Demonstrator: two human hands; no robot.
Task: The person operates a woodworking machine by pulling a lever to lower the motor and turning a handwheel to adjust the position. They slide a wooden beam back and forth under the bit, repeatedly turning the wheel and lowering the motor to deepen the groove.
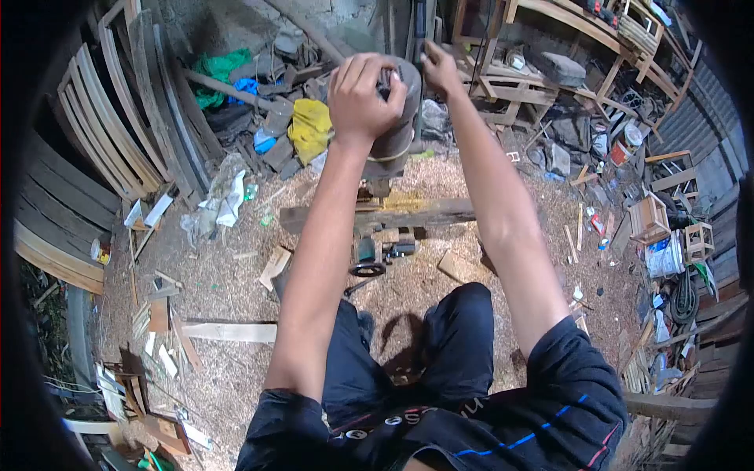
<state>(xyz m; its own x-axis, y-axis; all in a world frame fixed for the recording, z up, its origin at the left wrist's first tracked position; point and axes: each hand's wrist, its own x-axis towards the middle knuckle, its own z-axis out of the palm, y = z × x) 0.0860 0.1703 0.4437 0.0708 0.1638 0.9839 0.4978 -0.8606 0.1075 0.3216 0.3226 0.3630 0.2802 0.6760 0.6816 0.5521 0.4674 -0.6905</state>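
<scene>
gripping a rounded grey machine top (393,141) with left hand (361,98).

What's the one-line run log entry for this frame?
left hand: grips top of grey cylindrical machine head | right hand: on dark upright column | dark wooden plank: lies below
</scene>
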